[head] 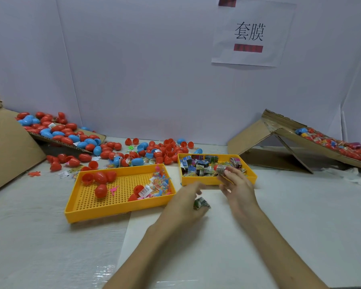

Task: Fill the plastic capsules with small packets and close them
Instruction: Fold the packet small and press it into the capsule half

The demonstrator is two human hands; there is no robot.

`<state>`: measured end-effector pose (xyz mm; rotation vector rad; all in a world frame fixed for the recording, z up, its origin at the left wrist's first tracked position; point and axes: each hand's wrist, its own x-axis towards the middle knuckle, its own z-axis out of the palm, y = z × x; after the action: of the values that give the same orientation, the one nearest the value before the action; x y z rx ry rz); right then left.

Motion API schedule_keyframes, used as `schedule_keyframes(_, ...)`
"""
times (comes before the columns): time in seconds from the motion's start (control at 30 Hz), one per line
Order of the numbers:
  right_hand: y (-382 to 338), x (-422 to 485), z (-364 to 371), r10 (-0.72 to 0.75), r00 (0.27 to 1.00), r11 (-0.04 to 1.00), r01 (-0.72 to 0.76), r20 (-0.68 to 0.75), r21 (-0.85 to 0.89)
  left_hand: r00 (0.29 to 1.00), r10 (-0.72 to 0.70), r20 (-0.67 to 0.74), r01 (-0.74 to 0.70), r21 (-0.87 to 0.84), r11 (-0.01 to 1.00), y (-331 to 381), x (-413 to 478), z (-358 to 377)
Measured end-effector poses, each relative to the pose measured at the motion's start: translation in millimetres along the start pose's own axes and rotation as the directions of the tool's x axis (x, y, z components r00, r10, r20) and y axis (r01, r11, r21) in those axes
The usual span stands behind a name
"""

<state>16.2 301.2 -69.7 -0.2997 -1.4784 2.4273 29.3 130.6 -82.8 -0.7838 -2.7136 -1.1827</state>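
Two cardboard ramps, the left ramp and the right ramp, flank the white table, each bearing red and blue capsules too many to count. Of two yellow trays, the left tray holds six red capsules or halves and the right tray holds heaped printed packets. The right hand pinches one red capsule with printed wrap over the right tray. The blurred left hand touches one green packet; whether it grips it cannot be told.

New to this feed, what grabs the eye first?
The spill of red and blue capsules across the back left of the table. Next, two yellow trays at centre: the left tray holds red capsules and tiny toys, the right tray printed packets. Over it the right hand pinches a wrapped red capsule; the blurred left hand holds a dark packet.
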Motion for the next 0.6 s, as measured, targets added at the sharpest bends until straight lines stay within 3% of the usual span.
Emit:
schedule_keyframes(0.07, 0, 5, -2, 0.004, 1.0, 0.996, -0.001, 0.029, -0.093, 0.998, 0.036, 0.058, -0.042, 0.103, 0.994, 0, -2, 4)
schedule_keyframes(0.23, -15, 27, -1, 0.253, 0.96, 0.908, -0.192, 0.121, -0.371, 1.0, 0.021, 0.018, -0.021, 0.043, 0.999, -6, 0, 2)
schedule_keyframes(0.3, -41, 41, 0, 0.272, 0.944, 0.872, -0.161, 0.186, -0.462, 1.0, 0.019, 0.006, -0.019, 0.031, 0.999, -8, 0, 3)
schedule_keyframes(0.37, -77, 63, -1, 0.135, 0.966, 0.959, -0.072, 0.22, -0.273, 1.0, 0.028, -0.011, -0.028, 0.027, 0.999, -10, 1, 3)
schedule_keyframes(0.43, -114, 82, -3, -0.001, 0.993, 0.998, -0.006, 0.115, 0.056, 0.999, 0.046, -0.021, -0.045, 0.037, 0.998, -11, 2, 5)
schedule_keyframes(0.47, -129, 88, -4, -0.033, 0.998, 0.992, 0.026, 0.054, 0.127, 0.998, 0.052, -0.022, -0.051, 0.045, 0.998, -11, 1, 6)
schedule_keyframes(0.53, -138, 89, -6, -0.055, 0.998, 0.996, 0.055, -0.001, 0.063, 0.998, 0.055, -0.019, -0.055, 0.046, 0.997, -11, 1, 7)
schedule_keyframes(0.6, -121, 81, -7, -0.056, 0.998, 0.993, 0.055, -0.009, -0.108, 0.998, 0.052, -0.023, -0.051, 0.036, 0.998, -11, 2, 8)
